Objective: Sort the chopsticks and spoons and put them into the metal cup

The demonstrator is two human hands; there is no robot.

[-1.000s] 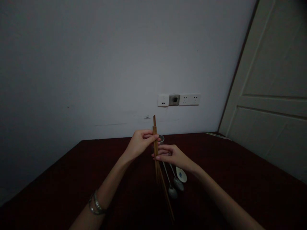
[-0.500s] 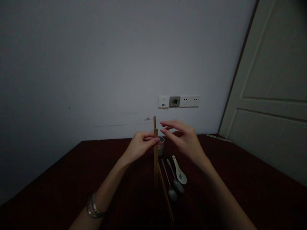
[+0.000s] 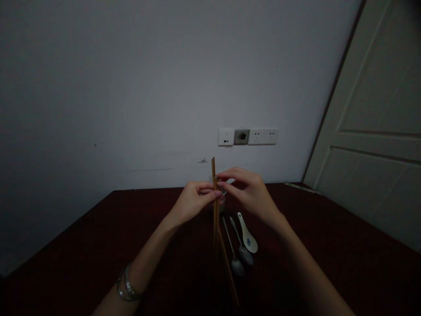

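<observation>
My left hand [image 3: 194,202] pinches a pair of wooden chopsticks [image 3: 216,219] held upright, thumb in front. At their upper end, the thumb and forefinger of my right hand [image 3: 246,188] close on the tips. Behind the hands stands a cup [image 3: 221,205], partly covered by them. Thin chopstick ends [image 3: 213,165] rise above it; whether they stand in the cup is hidden. More chopsticks [image 3: 229,272] lie on the table below. To their right are two metal spoons [image 3: 237,267] [image 3: 246,255] and a white ceramic spoon [image 3: 249,241] with a blue mark.
The dark red table [image 3: 115,232] reaches back to a pale wall [image 3: 148,87] with a row of sockets [image 3: 263,136]. A pale panelled door [image 3: 371,131] stands at the right. A flat, light strip [image 3: 301,188] lies by the table's back right edge.
My right hand has moved left, and its fingertips have closed on the chopsticks' upper ends. The left hand keeps its hold. The view has shifted slightly.
</observation>
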